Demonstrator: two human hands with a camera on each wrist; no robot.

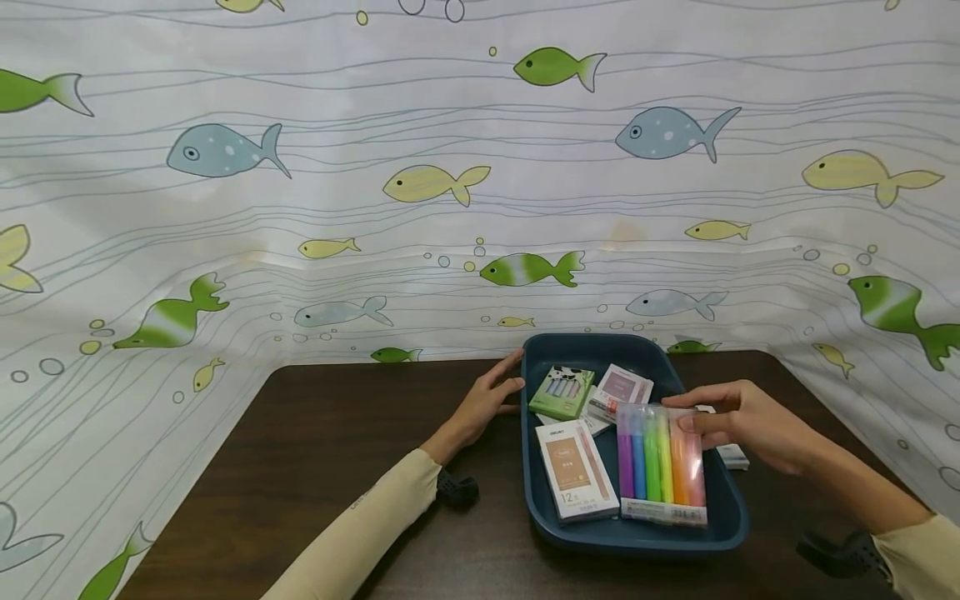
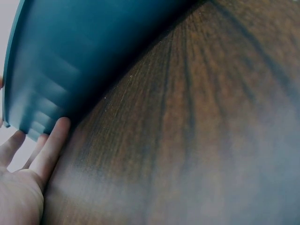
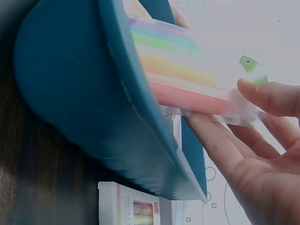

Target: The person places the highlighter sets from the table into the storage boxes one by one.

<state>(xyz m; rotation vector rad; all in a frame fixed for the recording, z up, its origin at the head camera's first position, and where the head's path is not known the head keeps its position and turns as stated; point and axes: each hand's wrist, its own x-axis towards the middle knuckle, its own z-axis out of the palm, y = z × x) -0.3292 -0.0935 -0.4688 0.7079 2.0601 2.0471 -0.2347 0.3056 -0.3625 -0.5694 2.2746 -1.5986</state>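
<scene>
A dark blue plastic bin (image 1: 531, 483) stands on the table. My left hand (image 1: 486, 406) rests against its far left side, with fingers fairly straight along the outer wall. At the bin's right side, my right hand (image 1: 757, 425) pinches the upper right corner of a clear pack of highlighters (image 1: 662, 467) between thumb and fingers. The pack is tilted, its lower end inside the bin. In the right wrist view the highlighters (image 3: 180, 61) lean above the rim. Beside the pack lie a white box marked 12 (image 1: 577, 471), a green box (image 1: 562, 392) and a white-and-mauve box (image 1: 621, 390).
Outside the bin on the right, a white box (image 1: 731, 456) lies on the dark wooden table (image 1: 300, 467), partly behind my right hand; its printed face (image 3: 129, 206) shows in the right wrist view. A fish-patterned cloth (image 1: 450, 233) hangs behind and at both sides.
</scene>
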